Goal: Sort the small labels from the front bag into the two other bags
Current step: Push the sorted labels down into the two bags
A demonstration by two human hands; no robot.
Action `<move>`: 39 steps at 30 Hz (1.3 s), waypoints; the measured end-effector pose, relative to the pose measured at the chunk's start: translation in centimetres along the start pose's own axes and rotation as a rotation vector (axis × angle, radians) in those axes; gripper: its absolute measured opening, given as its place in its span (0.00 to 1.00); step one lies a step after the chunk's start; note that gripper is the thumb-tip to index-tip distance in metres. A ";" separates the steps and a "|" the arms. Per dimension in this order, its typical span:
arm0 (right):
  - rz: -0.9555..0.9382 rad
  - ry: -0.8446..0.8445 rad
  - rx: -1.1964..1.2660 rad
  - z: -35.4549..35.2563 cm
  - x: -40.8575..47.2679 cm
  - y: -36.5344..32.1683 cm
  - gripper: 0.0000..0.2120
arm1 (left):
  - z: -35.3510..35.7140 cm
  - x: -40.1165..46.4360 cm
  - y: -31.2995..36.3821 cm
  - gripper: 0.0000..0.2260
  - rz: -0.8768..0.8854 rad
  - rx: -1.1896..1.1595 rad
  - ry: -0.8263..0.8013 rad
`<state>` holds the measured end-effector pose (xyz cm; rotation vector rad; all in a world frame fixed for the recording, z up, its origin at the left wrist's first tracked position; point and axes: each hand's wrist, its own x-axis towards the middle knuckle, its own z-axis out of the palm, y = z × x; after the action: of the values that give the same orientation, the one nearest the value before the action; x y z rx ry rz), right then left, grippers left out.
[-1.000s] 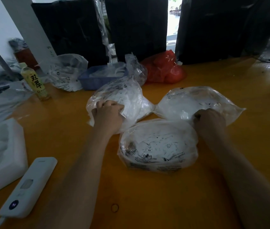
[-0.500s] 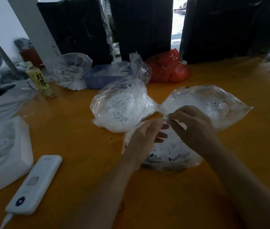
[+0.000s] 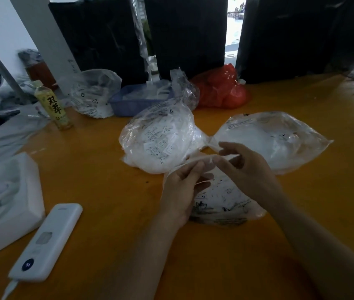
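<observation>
Three clear plastic bags of small white labels lie on the orange table. The front bag (image 3: 226,202) is nearest me, partly under my hands. My left hand (image 3: 182,189) and my right hand (image 3: 245,165) both pinch its upper rim and hold the mouth apart. Behind on the left bulges a full bag (image 3: 158,139) with printed labels showing through. The back right bag (image 3: 275,137) lies flatter, its mouth pointing toward the middle. What is inside the front bag's mouth is hidden by my fingers.
A white power bank (image 3: 46,241) with a cable lies front left, beside a white foam block (image 3: 5,202). A yellow drink bottle (image 3: 52,105), another clear bag (image 3: 94,94), a blue tray (image 3: 137,100) and a red bag (image 3: 221,89) line the back edge.
My hands left the two back bags and came together at the front bag's mouth. They have since pulled its rim slightly wider.
</observation>
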<state>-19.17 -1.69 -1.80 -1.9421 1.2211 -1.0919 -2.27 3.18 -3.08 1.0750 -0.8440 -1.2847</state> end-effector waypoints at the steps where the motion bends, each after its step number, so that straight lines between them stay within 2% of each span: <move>1: 0.030 -0.034 0.007 0.0 -0.1 0.2 0.17 | 0.0 -0.1 0.0 0.08 0.002 0.004 0.007; 4: 0.033 -0.045 0.036 0.1 -0.3 0.3 0.03 | 0.0 -0.2 0.1 0.07 -0.007 0.011 0.013; 10: -0.041 0.054 -0.036 -0.1 -0.1 0.0 0.05 | -0.2 -0.1 0.1 0.06 -0.032 0.050 -0.031; 13: -0.115 -0.003 -0.080 -0.3 -0.2 -0.1 0.01 | -0.3 -0.3 0.2 0.08 -0.046 0.053 -0.076; 14: -0.134 -0.023 -0.092 -0.2 -0.3 0.0 0.03 | -0.3 -0.4 0.2 0.09 -0.044 0.053 -0.080; 17: -0.118 0.017 -0.079 -0.4 -0.1 0.0 0.08 | -0.5 -0.3 0.4 0.06 -0.022 0.074 -0.034; 19: -0.127 0.032 -0.169 -0.8 0.1 0.2 0.06 | -0.7 -0.2 0.6 0.05 -0.034 0.016 0.007; 20: -0.140 -0.023 -0.254 -1.2 0.2 0.4 0.05 | -0.8 -0.1 0.7 0.06 -0.044 -0.041 0.020; 22: -0.140 -0.244 -0.452 -1.9 0.2 0.9 0.06 | -1.0 0.1 0.9 0.06 -0.061 -0.177 0.038; 24: -0.098 -0.422 -0.636 -2.5 0.1 1.4 0.12 | -1.0 0.3 0.7 0.06 -0.079 -0.289 0.040; 26: -0.057 -0.486 -0.741 -2.6 0.0 1.6 0.18 | -1.1 0.4 0.4 0.06 -0.097 -0.354 0.032; 28: -0.042 -0.489 -0.734 -2.5 0.1 1.6 0.17 | -1.0 0.5 0.2 0.07 -0.101 -0.364 0.032; 32: -0.076 -0.445 -0.684 -2.7 0.4 1.6 0.04 | -0.9 0.7 0.1 0.11 -0.097 -0.340 0.035; 36: -0.092 -0.399 -0.620 -2.9 0.4 1.6 0.08 | -0.9 0.6 0.1 0.10 -0.099 -0.335 0.037; 39: -0.142 -0.276 -0.520 -3.1 0.2 1.0 0.08 | -1.0 0.6 0.2 0.11 -0.105 -0.294 0.066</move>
<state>-22.26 -2.42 -1.03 -2.5016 1.3135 -0.5698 -1.24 2.74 -3.27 0.9294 -0.5348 -1.4038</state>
